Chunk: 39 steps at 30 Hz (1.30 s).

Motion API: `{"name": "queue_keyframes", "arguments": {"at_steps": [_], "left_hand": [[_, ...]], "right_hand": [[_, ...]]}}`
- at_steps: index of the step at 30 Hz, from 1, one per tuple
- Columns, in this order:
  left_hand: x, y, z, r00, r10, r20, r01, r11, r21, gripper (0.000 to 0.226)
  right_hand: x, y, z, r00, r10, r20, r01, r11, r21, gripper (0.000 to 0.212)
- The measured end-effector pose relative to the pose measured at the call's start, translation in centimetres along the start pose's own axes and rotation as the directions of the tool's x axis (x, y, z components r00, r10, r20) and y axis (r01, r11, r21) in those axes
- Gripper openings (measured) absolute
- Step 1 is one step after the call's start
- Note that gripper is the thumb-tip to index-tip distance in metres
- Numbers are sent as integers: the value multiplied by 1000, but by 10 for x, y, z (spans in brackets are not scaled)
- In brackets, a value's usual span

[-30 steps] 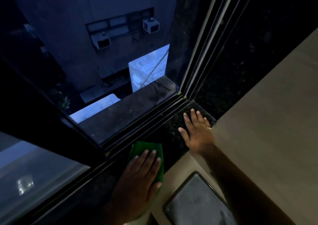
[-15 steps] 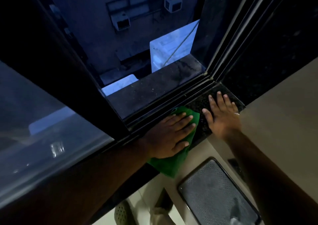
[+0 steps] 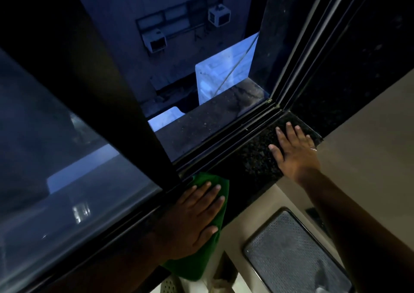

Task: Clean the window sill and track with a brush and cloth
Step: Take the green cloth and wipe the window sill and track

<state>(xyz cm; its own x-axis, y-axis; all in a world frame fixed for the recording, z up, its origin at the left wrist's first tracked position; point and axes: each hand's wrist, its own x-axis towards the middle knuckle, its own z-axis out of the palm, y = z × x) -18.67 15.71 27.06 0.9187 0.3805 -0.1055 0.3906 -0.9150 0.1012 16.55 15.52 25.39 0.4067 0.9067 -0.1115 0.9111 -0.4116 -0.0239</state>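
Head | left hand (image 3: 195, 221) flat on green cloth (image 3: 210, 243) – right hand (image 3: 293, 151) on sill (image 3: 253, 165)

On the sill (image 3: 253, 167), the cloth (image 3: 210, 205) lies under the left hand (image 3: 197, 221); the right hand (image 3: 293, 151) lies flat farther right; the track (image 3: 226, 145) runs just behind.

Left hand (image 3: 197, 219) pressed flat, fingers spread, on green cloth (image 3: 201, 257) over dark speckled sill (image 3: 253, 165), beside window track (image 3: 226, 145). Right hand (image 3: 293, 151) flat and open further along sill, near its corner. Cloth's lower end draped over sill's inner edge.
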Motion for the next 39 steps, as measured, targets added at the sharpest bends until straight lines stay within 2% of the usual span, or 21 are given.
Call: {"name": "queue_keyframes", "arguments": {"at_steps": [4,7,9,10,12,14,17,18,20,22,24,27,29,31,33,36,39], "left_hand": [[33,-5,6,997,68,-24,-69,997,-33,63],[90,-5,-1,988,153,-33,-153,988,3,62],[114,-3,-7,981,192,-27,-189,979,72,62],[117,-1,-9,981,189,-33,-185,978,93,62],[106,4,-7,997,47,-54,-45,998,38,62],[82,15,-6,961,-253,-115,237,962,-132,59],[63,31,-13,805,-590,-64,554,786,-273,45],[64,34,-21,766,-643,0,608,724,-326,41],[73,33,-37,714,-687,134,657,591,-469,34],[81,32,-45,715,-655,244,649,492,-580,31],[79,38,-49,738,-595,318,612,392,-686,29],[60,56,-50,755,-543,369,502,116,-857,18],[46,70,-50,785,-457,417,426,-89,-900,14],[34,84,-50,827,-339,449,400,-206,-893,18],[26,98,-50,847,-252,469,418,-230,-879,21],[28,118,-41,848,-188,496,463,-191,-865,21],[38,144,-27,805,-26,593,573,-228,-788,36]], "right_hand": [[0,3,8,999,8,-54,-6,999,35,69],[2,1,7,1000,8,-27,-7,1000,28,68],[-7,-7,0,995,95,-39,-90,990,110,68],[-18,-15,-4,979,193,-66,-174,958,227,71],[-50,-39,-5,897,432,-88,-325,782,532,76],[-90,-73,2,805,592,-36,-376,556,742,78],[-120,-116,2,748,635,191,-399,201,895,74],[-123,-123,1,736,633,241,-408,130,904,74],[-122,-123,-1,707,632,317,-462,73,884,70],[-123,-116,-5,669,630,394,-551,66,832,57],[-134,-113,-9,676,592,438,-546,3,838,36],[-162,-118,-17,706,490,512,-419,-294,859,16],[-188,-117,-21,749,362,555,-350,-494,796,24],[-216,-111,-23,790,253,558,-340,-576,743,36],[-240,-102,-22,822,202,532,-326,-600,731,40],[-269,-83,-14,831,261,492,-204,-679,706,42],[-292,-54,-3,823,316,473,-122,-713,690,32]]}}
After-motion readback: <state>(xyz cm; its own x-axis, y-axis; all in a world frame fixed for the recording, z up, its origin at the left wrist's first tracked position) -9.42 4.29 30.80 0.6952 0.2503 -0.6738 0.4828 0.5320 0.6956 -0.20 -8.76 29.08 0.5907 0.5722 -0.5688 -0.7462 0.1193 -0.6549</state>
